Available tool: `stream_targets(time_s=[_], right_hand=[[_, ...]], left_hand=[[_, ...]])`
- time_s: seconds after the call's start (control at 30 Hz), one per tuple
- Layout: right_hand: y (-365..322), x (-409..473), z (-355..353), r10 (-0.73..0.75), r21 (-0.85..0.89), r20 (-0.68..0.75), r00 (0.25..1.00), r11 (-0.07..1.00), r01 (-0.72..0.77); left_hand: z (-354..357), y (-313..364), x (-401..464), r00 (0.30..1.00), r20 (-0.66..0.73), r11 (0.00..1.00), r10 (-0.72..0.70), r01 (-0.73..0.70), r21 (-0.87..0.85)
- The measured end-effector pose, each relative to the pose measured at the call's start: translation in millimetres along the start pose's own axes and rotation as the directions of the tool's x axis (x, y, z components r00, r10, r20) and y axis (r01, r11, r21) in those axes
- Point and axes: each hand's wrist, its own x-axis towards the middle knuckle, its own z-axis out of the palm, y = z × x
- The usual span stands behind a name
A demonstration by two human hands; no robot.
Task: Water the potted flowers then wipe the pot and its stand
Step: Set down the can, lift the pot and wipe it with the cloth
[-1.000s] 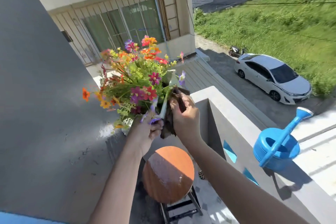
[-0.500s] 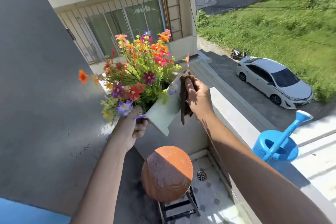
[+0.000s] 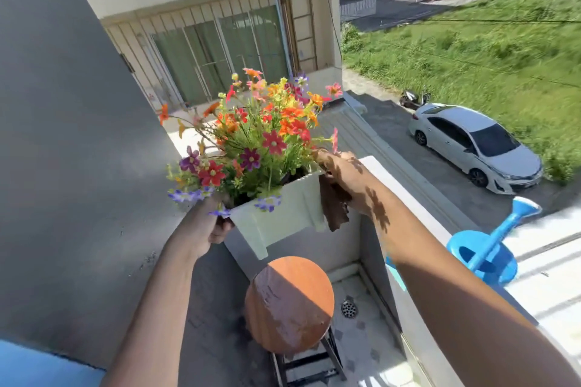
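Note:
A white square pot [image 3: 283,214] full of colourful flowers [image 3: 261,135] is held up in the air above the round orange-brown stand [image 3: 289,303]. My left hand [image 3: 204,229] grips the pot's left edge from below. My right hand [image 3: 349,179] holds a dark brown cloth [image 3: 333,207] against the pot's right side, near the rim. The stand's top is bare and half in shadow, with wet marks on it.
A blue watering can [image 3: 484,256] sits on the white parapet ledge [image 3: 418,217] at the right. A grey wall [image 3: 63,151] closes off the left. A floor drain [image 3: 349,308] lies beside the stand. Far below are a white car [image 3: 474,144] and a grass field.
The pot has turned from tilted to nearly upright and risen a little. My right hand with the cloth has slid from the pot's front to its right side.

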Motion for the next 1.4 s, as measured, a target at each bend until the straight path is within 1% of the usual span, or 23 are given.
stream_targets(time_s=[0.03, 0.07, 0.13, 0.2, 0.27, 0.3, 0.33, 0.37, 0.47, 0.5, 0.53, 0.57, 0.63, 0.7, 0.73, 0.8, 0.9, 0.97, 1.07, 1.17, 1.23, 1.3, 1.4], right_hand=[[2, 0, -1, -0.001, -0.019, 0.026, 1.000, 1.000, 0.002], [3, 1, -1, 0.007, -0.028, 0.019, 1.000, 1.000, -0.007], [1, 3, 0, 0.036, -0.108, 0.025, 0.999, 0.994, -0.033], [0, 9, -5, 0.090, -0.212, -0.044, 0.995, 0.972, -0.098], [0, 11, -9, 0.136, -0.292, -0.168, 0.976, 0.939, -0.181], [0, 10, -9, 0.131, -0.328, -0.234, 0.963, 0.922, -0.205], [1, 8, -5, 0.114, -0.310, -0.283, 0.952, 0.929, -0.203], [4, 6, 0, 0.094, -0.245, -0.324, 0.941, 0.953, -0.180], [14, 0, 16, 0.013, -0.052, -0.416, 0.909, 0.998, -0.038], [18, -1, 21, 0.010, 0.028, -0.441, 0.897, 1.000, 0.003], [21, 0, 25, 0.037, 0.102, -0.467, 0.884, 0.995, 0.012], [22, 2, 28, 0.050, 0.157, -0.501, 0.864, 0.987, 0.034], [21, 6, 32, 0.067, 0.209, -0.557, 0.828, 0.976, 0.062], [22, 7, 38, 0.056, 0.190, -0.598, 0.799, 0.979, 0.074], [23, 5, 41, 0.052, 0.159, -0.594, 0.803, 0.986, 0.054], [26, 1, 50, 0.037, 0.118, -0.545, 0.838, 0.992, 0.033], [30, -5, 62, -0.111, -0.040, -0.524, 0.844, 0.994, 0.105], [31, -9, 67, -0.130, -0.045, -0.510, 0.850, 0.991, 0.124], [32, -13, 69, -0.139, -0.015, -0.499, 0.856, 0.988, 0.152], [35, -15, 71, -0.091, -0.010, -0.523, 0.848, 0.995, 0.101], [38, -16, 72, -0.064, 0.031, -0.517, 0.854, 0.995, 0.093], [40, -14, 72, -0.059, 0.061, -0.479, 0.876, 0.993, 0.100], [38, -20, 72, -0.151, 0.003, -0.360, 0.920, 0.987, 0.164]], left_hand=[[0, -1, 0, 1.000, -0.012, 1.000, 0.000, 0.000, 0.005], [0, -1, 1, 1.000, -0.025, 1.000, 0.008, -0.008, 0.006], [1, -4, 2, 0.998, -0.042, 0.999, 0.041, -0.040, 0.017], [1, -9, 4, 0.999, -0.016, 0.999, 0.044, -0.044, 0.027], [3, -13, 6, 0.999, 0.043, 1.000, 0.018, -0.019, 0.015], [4, -15, 8, 0.998, 0.057, 1.000, 0.010, -0.010, 0.004], [6, -17, 11, 0.999, 0.044, 1.000, -0.001, 0.001, -0.014], [9, -19, 15, 1.000, 0.001, 0.999, -0.015, 0.015, -0.040], [18, -24, 24, 0.986, -0.157, 0.993, -0.049, 0.031, -0.114], [20, -25, 25, 0.980, -0.188, 0.991, -0.059, 0.034, -0.130], [22, -26, 25, 0.977, -0.203, 0.990, -0.064, 0.037, -0.136], [26, -27, 22, 0.975, -0.211, 0.990, -0.065, 0.037, -0.135], [37, -32, 15, 0.978, -0.194, 0.993, -0.072, 0.052, -0.104], [56, -33, 5, 0.991, -0.107, 0.996, -0.084, 0.079, -0.050], [65, -32, 2, 0.994, -0.057, 0.996, -0.091, 0.090, -0.021], [78, -23, 2, 0.996, -0.013, 0.996, -0.093, 0.093, -0.006], [84, -13, 7, 0.991, 0.012, 0.990, -0.136, 0.137, -0.038], [82, -14, 10, 0.988, 0.012, 0.986, -0.157, 0.157, -0.052], [81, -15, 11, 0.986, 0.046, 0.979, -0.161, 0.165, -0.119], [80, -13, 11, 0.987, 0.051, 0.977, -0.150, 0.156, -0.143], [80, -13, 11, 0.988, 0.064, 0.976, -0.138, 0.147, -0.160], [78, -11, 12, 0.990, 0.050, 0.971, -0.133, 0.140, -0.193], [69, -7, 13, 0.990, 0.028, 0.950, -0.140, 0.142, -0.279]])
